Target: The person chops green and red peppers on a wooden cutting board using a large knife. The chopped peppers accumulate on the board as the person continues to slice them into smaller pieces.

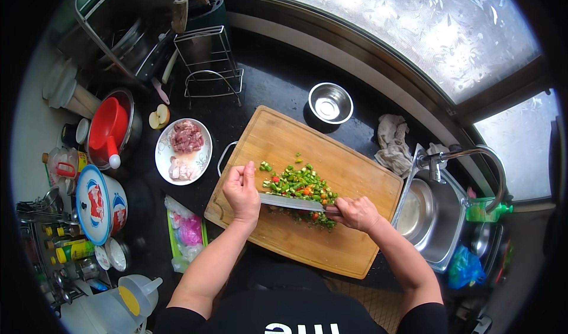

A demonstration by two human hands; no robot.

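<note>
My right hand [357, 214] grips the handle of a kitchen knife [290, 201], whose blade lies across a pile of chopped green and red peppers [304, 183] on a wooden cutting board [284, 130]. At the blade's far end is my left hand [243, 192], its fingers curled in and its thumb pointing up; whether it pinches the blade tip is hidden. Pepper pieces lie on both sides of the blade. Left of the board, a white plate [165, 156] holds chopped red meat [186, 136] and paler, fatty pieces [182, 169].
A steel bowl [330, 103] stands behind the board, near a crumpled cloth [392, 143]. The sink [448, 227] adjoins the board's right edge. At left are a halved apple [159, 116], a red ladle [106, 123] in a basin, an enamel pot [100, 205] and a green tray with bags [186, 229].
</note>
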